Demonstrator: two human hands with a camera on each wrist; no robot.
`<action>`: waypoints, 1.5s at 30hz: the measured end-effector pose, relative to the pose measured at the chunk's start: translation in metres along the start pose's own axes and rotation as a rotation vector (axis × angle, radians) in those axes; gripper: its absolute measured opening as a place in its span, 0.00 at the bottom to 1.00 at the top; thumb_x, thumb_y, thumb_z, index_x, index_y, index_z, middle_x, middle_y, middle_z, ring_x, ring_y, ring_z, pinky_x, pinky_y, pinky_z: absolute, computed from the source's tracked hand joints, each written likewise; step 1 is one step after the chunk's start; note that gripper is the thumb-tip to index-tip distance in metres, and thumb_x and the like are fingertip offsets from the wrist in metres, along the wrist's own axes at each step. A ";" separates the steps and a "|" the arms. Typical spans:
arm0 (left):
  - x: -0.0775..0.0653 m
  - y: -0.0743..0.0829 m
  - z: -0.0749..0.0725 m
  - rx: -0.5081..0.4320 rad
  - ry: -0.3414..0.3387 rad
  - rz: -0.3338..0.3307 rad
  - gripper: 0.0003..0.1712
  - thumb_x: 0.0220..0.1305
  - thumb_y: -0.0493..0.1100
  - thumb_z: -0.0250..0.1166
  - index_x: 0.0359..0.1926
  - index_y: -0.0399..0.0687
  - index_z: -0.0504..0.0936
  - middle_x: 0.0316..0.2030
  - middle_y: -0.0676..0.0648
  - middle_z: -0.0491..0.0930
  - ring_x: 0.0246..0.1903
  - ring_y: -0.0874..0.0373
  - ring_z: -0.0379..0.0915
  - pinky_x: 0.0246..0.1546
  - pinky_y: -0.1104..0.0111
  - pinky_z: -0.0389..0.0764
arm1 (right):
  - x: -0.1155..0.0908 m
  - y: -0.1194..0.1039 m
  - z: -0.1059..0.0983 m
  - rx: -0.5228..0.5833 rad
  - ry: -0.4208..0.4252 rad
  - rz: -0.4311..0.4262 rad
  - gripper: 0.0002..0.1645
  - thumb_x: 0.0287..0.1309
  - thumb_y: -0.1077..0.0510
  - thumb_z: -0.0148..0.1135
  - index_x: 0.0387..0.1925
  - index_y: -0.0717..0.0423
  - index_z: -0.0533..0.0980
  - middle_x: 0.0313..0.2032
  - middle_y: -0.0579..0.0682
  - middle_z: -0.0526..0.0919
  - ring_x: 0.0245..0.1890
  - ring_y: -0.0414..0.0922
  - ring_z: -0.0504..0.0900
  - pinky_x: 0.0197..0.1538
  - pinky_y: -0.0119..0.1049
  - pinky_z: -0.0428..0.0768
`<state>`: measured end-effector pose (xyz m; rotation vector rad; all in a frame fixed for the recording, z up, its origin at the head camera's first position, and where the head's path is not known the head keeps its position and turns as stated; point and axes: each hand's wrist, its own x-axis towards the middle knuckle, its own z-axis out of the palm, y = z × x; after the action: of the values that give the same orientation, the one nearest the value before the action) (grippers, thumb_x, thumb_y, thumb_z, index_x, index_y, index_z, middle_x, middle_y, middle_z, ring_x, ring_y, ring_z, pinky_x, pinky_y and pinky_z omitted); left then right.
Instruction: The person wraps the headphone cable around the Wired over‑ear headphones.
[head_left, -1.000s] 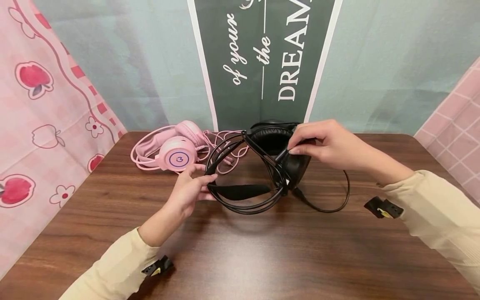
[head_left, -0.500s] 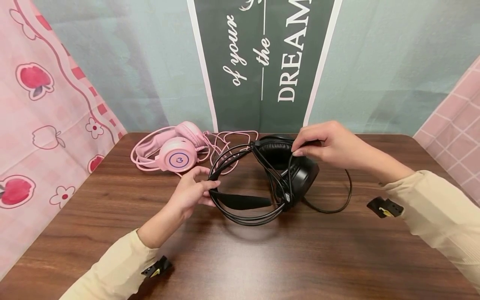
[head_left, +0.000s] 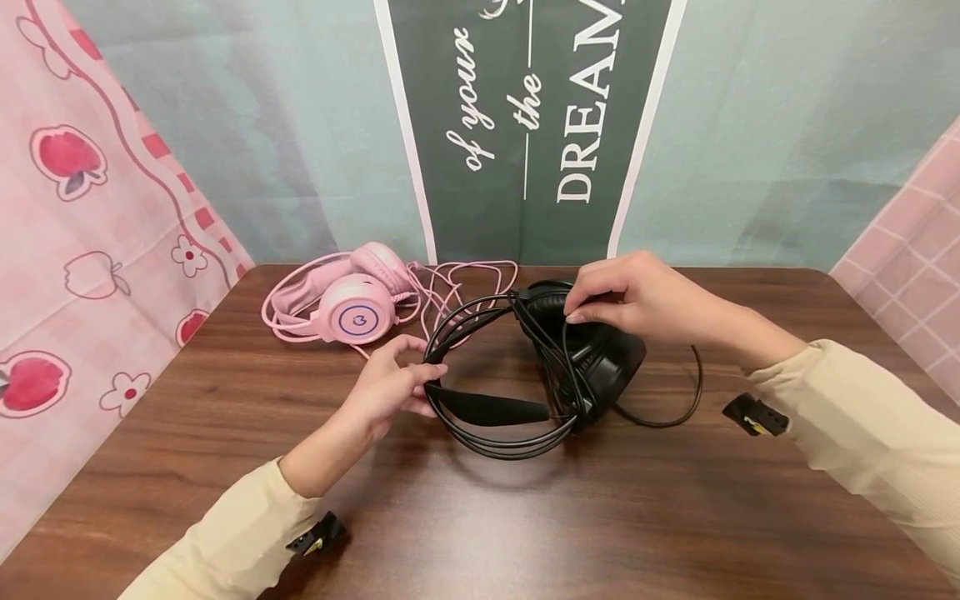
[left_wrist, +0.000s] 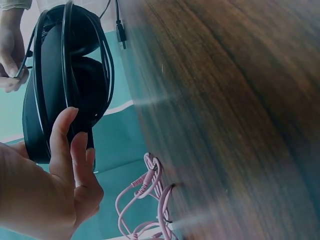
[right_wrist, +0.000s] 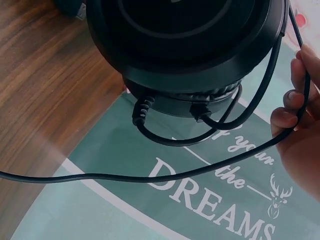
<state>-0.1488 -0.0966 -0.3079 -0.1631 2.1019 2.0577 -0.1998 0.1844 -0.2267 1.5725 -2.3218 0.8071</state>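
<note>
A black over-ear headset (head_left: 618, 367) is tilted over the table, its cable running in several loops along the headband arch. My left hand (head_left: 386, 387) grips the top of the headband, thumb on the near side; the left wrist view shows its fingers curled round the band (left_wrist: 68, 60). Above the ear cups, my right hand (head_left: 630, 300) pinches the black cable (right_wrist: 220, 162) between thumb and fingers. A free length of cable arcs to the right of the ear cup, and a plug (left_wrist: 121, 35) shows in the left wrist view.
A pink headset (head_left: 358, 317) lies at the back left, its pink cable (left_wrist: 150, 177) bunched beside it, close behind my left hand. The wooden table (head_left: 487, 533) meets a green and teal cloth backdrop (head_left: 517, 225) at its far edge. Pink patterned cloth hangs at the left.
The black headset and my left hand have shifted slightly right and nearer to me. My right hand, still pinching the cable, went a little right, then back left and lower.
</note>
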 end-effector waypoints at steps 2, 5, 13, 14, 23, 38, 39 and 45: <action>0.000 -0.001 0.000 0.007 0.004 -0.001 0.17 0.55 0.27 0.58 0.45 0.33 0.64 0.24 0.44 0.74 0.15 0.59 0.73 0.15 0.66 0.80 | -0.001 0.000 0.000 -0.008 0.001 0.000 0.11 0.44 0.71 0.66 0.26 0.52 0.79 0.26 0.35 0.77 0.25 0.33 0.74 0.29 0.23 0.71; 0.000 -0.001 0.000 0.016 0.006 0.002 0.17 0.55 0.26 0.58 0.45 0.33 0.64 0.25 0.42 0.75 0.15 0.59 0.73 0.14 0.67 0.79 | -0.002 0.001 0.002 -0.018 0.013 -0.011 0.11 0.44 0.71 0.67 0.25 0.51 0.80 0.26 0.35 0.77 0.25 0.32 0.74 0.29 0.23 0.71; 0.000 -0.001 0.000 0.027 0.004 0.010 0.17 0.54 0.26 0.58 0.45 0.33 0.66 0.25 0.42 0.74 0.15 0.60 0.72 0.14 0.68 0.79 | -0.005 0.005 0.005 -0.038 0.010 -0.025 0.11 0.43 0.70 0.68 0.26 0.51 0.81 0.25 0.35 0.77 0.25 0.32 0.73 0.29 0.23 0.71; 0.000 0.000 0.000 0.026 0.002 0.010 0.17 0.54 0.26 0.58 0.45 0.33 0.66 0.25 0.42 0.74 0.15 0.60 0.72 0.14 0.68 0.79 | -0.005 0.005 0.004 -0.045 0.010 -0.021 0.11 0.42 0.70 0.69 0.26 0.51 0.81 0.25 0.35 0.77 0.25 0.32 0.73 0.29 0.23 0.71; 0.000 -0.001 -0.005 0.013 -0.017 0.005 0.16 0.54 0.26 0.57 0.45 0.33 0.65 0.23 0.47 0.76 0.15 0.59 0.73 0.14 0.68 0.79 | -0.012 0.010 -0.010 -0.063 -0.055 -0.015 0.12 0.42 0.70 0.69 0.26 0.50 0.80 0.26 0.34 0.76 0.25 0.32 0.72 0.27 0.23 0.71; -0.005 -0.005 -0.020 -0.015 -0.041 -0.010 0.17 0.54 0.26 0.57 0.45 0.34 0.64 0.23 0.47 0.77 0.16 0.60 0.73 0.15 0.68 0.80 | -0.045 0.039 -0.043 -0.061 -0.236 0.324 0.14 0.49 0.71 0.62 0.29 0.48 0.76 0.25 0.38 0.75 0.26 0.33 0.72 0.29 0.27 0.74; -0.005 -0.006 -0.022 -0.018 -0.042 -0.010 0.16 0.54 0.26 0.57 0.45 0.34 0.65 0.23 0.47 0.77 0.16 0.60 0.73 0.16 0.68 0.80 | -0.049 0.043 -0.045 -0.046 -0.244 0.360 0.13 0.50 0.71 0.61 0.29 0.49 0.76 0.25 0.38 0.76 0.26 0.34 0.73 0.29 0.27 0.74; -0.008 -0.004 -0.034 -0.055 -0.056 -0.022 0.16 0.55 0.27 0.58 0.45 0.35 0.66 0.25 0.45 0.73 0.17 0.60 0.73 0.17 0.68 0.80 | -0.075 0.069 -0.056 0.099 -0.207 0.465 0.07 0.53 0.69 0.60 0.30 0.54 0.77 0.22 0.44 0.75 0.20 0.38 0.72 0.22 0.30 0.73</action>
<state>-0.1422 -0.1311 -0.3101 -0.1350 2.0035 2.0836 -0.2387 0.2936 -0.2380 1.2094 -2.8979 0.9008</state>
